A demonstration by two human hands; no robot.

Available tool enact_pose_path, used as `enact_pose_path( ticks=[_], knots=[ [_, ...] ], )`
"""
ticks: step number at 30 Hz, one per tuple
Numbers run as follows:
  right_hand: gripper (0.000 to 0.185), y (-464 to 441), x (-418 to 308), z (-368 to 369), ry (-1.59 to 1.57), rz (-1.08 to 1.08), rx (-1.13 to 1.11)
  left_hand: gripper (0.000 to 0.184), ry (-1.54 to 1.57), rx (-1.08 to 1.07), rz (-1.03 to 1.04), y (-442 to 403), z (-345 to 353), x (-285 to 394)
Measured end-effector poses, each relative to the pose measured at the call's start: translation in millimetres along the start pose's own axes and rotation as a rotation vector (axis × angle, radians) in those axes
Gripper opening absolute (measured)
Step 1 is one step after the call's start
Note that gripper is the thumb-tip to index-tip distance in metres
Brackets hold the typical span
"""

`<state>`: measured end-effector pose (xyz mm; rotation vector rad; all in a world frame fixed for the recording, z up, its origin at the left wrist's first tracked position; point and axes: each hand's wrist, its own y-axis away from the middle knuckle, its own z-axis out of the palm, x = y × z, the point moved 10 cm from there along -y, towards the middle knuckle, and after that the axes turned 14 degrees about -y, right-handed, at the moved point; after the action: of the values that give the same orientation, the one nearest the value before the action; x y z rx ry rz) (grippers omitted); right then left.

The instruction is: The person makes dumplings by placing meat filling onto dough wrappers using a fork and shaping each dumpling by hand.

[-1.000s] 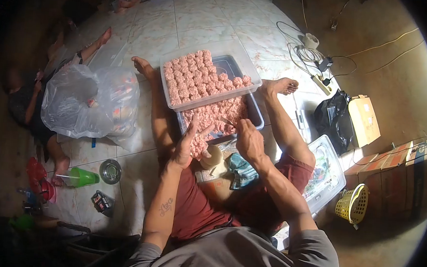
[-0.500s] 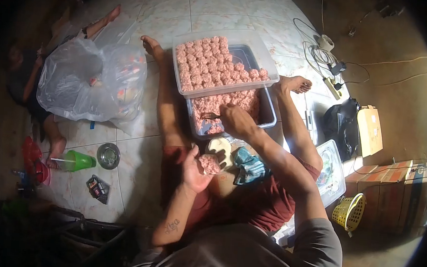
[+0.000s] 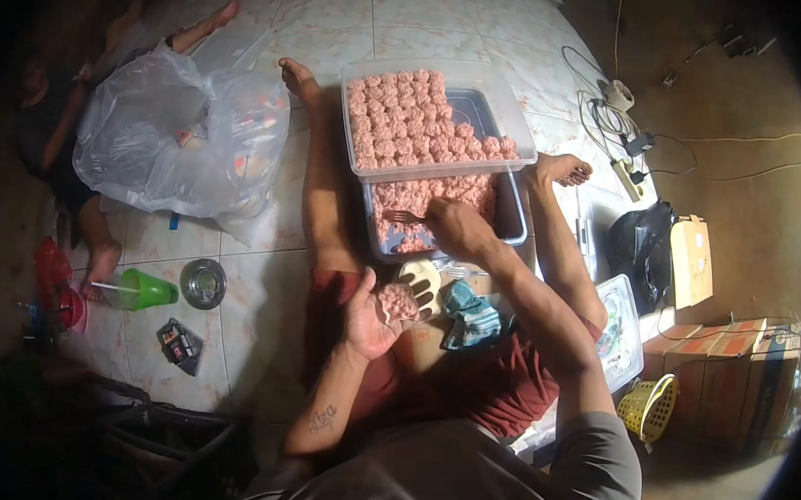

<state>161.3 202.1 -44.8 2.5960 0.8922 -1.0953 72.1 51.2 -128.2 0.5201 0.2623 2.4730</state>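
My left hand (image 3: 366,329) is palm up over my lap, holding a thin pale wrapper with a pat of pink minced filling (image 3: 398,302) on it. My right hand (image 3: 459,230) grips a fork (image 3: 406,217), its tines pointing left over the lower plastic tub (image 3: 522,223). Loose pink mince (image 3: 431,195) lies in that tub. Resting across the tub's far part is a clear tray (image 3: 528,146) with rows of round pink lumps (image 3: 395,112). Close beyond my left fingers sits a cream round thing (image 3: 415,274), partly shadowed. Beside it is a teal checked cloth (image 3: 472,317).
To the left are a large clear plastic bag (image 3: 182,145), a green cup (image 3: 148,290), a glass ashtray (image 3: 203,284) and another person's foot (image 3: 102,257). On the right are cables with a power strip (image 3: 627,179), a black bag (image 3: 641,242), a yellow basket (image 3: 649,410) and cardboard boxes (image 3: 714,370).
The whole view has shifted slightly, so the tubs appear a little further right. My right hand still has the fork over the mince, and my left still holds the filled wrapper.
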Motion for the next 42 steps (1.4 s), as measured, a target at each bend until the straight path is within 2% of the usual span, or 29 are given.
enact_pose_path(
  ticks=[1, 2, 4, 7, 9, 10, 11, 13, 14, 15, 17, 19, 20, 21, 24, 26, 27, 29, 30, 31, 32, 33, 34, 37, 39, 41, 42],
  knots=[
    [0.014, 15.2, -16.0, -20.1, -0.046, -0.042, 0.107, 0.074, 0.013, -0.033, 0.029, 2.3, 13.9, 9.9],
    [0.014, 28.9, -33.3, -28.8, -0.047, -0.046, 0.102, 0.076, 0.042, -0.12, 0.056, 2.1, 17.4, 16.6],
    [0.013, 56.9, -72.2, -54.6, -0.186, -0.135, 0.239, 0.078, 0.119, -0.082, 0.197, -0.6, 14.0, 35.3],
    [0.013, 90.5, -103.7, -48.3, -0.252, -0.127, 0.341, 0.079, 0.175, -0.074, 0.314, -5.1, 27.9, 56.3],
    [0.026, 102.2, -102.0, 0.7, -0.093, -0.083, 0.212, 0.082, 0.154, -0.119, 0.313, -8.3, 38.2, 56.2],
    [0.027, 105.6, -99.9, 10.4, -0.291, 0.018, 0.197, 0.083, 0.094, -0.1, 0.32, -11.6, 40.2, 54.6],
    [0.031, 109.2, -95.6, 18.9, -0.252, 0.066, 0.144, 0.083, 0.093, -0.092, 0.317, -12.3, 28.9, 50.6],
    [0.036, 113.1, -106.7, 0.0, -0.178, 0.201, 0.035, 0.087, 0.228, -0.178, 0.269, -19.6, 20.2, 51.9],
    [0.036, 114.7, -105.0, 1.6, -0.185, 0.198, 0.044, 0.089, 0.108, -0.063, 0.267, -16.6, 14.5, 49.7],
    [0.036, 110.6, -115.3, -0.2, -0.147, 0.024, 0.087, 0.089, 0.089, -0.075, 0.269, -15.5, 22.6, 52.4],
    [0.037, 105.4, -97.7, 13.9, -0.142, -0.172, 0.083, 0.088, -0.036, -0.058, 0.043, -14.2, 31.7, 32.5],
    [0.04, 107.9, -87.6, 3.7, 0.071, 0.058, -0.038, 0.093, -0.026, -0.054, -0.017, -15.6, 22.5, 25.0],
    [0.042, 108.2, -90.6, -7.7, 0.067, 0.142, -0.033, 0.094, 0.184, -0.359, -0.043, -14.4, 33.0, 27.9],
    [0.039, 109.3, -90.7, -14.8, -0.03, 0.069, 0.078, 0.09, -0.045, 0.045, 0.012, -12.7, 18.1, 28.8],
    [0.035, 112.5, -85.8, -2.0, -0.016, -0.026, -0.018, 0.084, -0.126, -0.028, -0.001, -8.8, 35.5, 24.4],
    [0.017, 112.9, -93.4, -27.7, -0.074, -0.183, 0.133, 0.077, -0.125, -0.006, 0.025, -20.9, 13.7, 31.2],
    [0.017, 113.3, -96.0, -31.1, -0.075, -0.182, 0.134, 0.077, -0.125, -0.005, 0.023, -21.4, 8.8, 36.5],
    [0.013, 125.5, -82.1, -51.2, -0.406, -0.003, 0.315, 0.08, 0.159, -0.421, 0.076, -8.4, 38.4, 52.3],
    [0.017, 130.8, -77.9, -48.8, -0.492, -0.034, 0.331, 0.08, -0.056, 0.012, 0.153, -16.2, 0.8, 58.4],
    [0.016, 133.4, -77.1, -45.0, -0.481, -0.05, 0.272, 0.083, 0.069, -0.009, 0.114, -14.9, 14.4, 57.3],
    [0.017, 134.6, -79.1, -43.3, -0.405, -0.087, 0.21, 0.085, 0.214, -0.371, -0.024, -11.5, 43.7, 54.4],
    [0.017, 136.5, -80.6, -37.5, -0.339, -0.117, 0.138, 0.083, 0.247, -0.406, -0.092, -10.8, 49.6, 52.1],
    [0.017, 138.5, -85.7, -37.1, -0.264, -0.139, 0.114, 0.079, 0.204, -0.181, -0.031, -17.0, 36.3, 51.9],
    [0.014, 132.5, -99.7, -42.0, -0.147, -0.184, 0.09, 0.074, 0.01, -0.165, -0.076, -18.9, 40.8, 38.5],
    [0.013, 127.5, -97.3, -41.5, -0.025, -0.258, 0.124, 0.074, -0.005, -0.186, -0.058, -17.4, 51.0, 29.1],
    [0.012, 121.9, -88.0, -47.1, -0.049, -0.203, 0.148, 0.075, -0.127, -0.205, -0.183, -13.6, 64.0, 12.4],
    [0.011, 118.3, -83.3, -52.7, -0.072, -0.16, 0.175, 0.079, -0.196, -0.19, -0.176, -12.5, 65.2, 10.6]
  ],
)
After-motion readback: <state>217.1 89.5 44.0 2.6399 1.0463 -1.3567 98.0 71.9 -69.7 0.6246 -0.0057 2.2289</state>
